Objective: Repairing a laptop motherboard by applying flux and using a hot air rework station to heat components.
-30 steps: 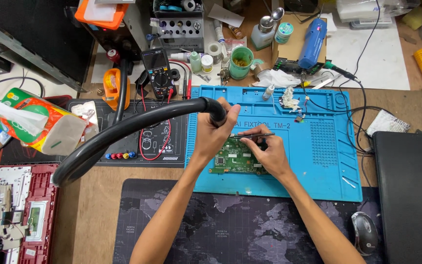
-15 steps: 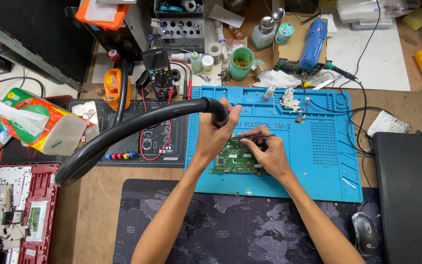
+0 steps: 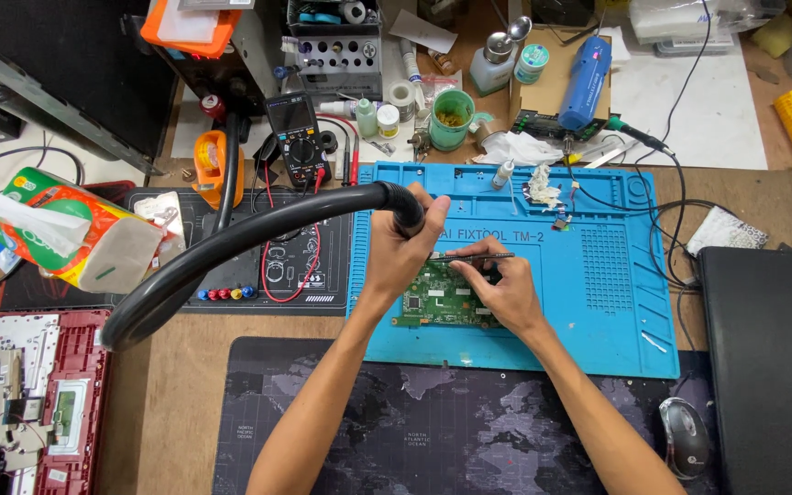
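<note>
My forearms angled up from the near tabletop edge, right hand (image 3: 503, 291) pinching tweezers (image 3: 471, 258) in a narrow grip over the green circuit board (image 3: 442, 298) on the blue mat (image 3: 598, 302), left hand (image 3: 402, 252) beyond, grip wrapped around black hose (image 3: 231, 243) nozzle just above the board

The left hand (image 3: 402, 255) is gripping a black hose (image 3: 231, 247) while the right hand (image 3: 499, 284) is holding tweezers (image 3: 469, 258) over a green circuit board (image 3: 442, 298).

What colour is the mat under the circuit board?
Bright blue mat, under the green circuit board; the head view shows it.
</note>
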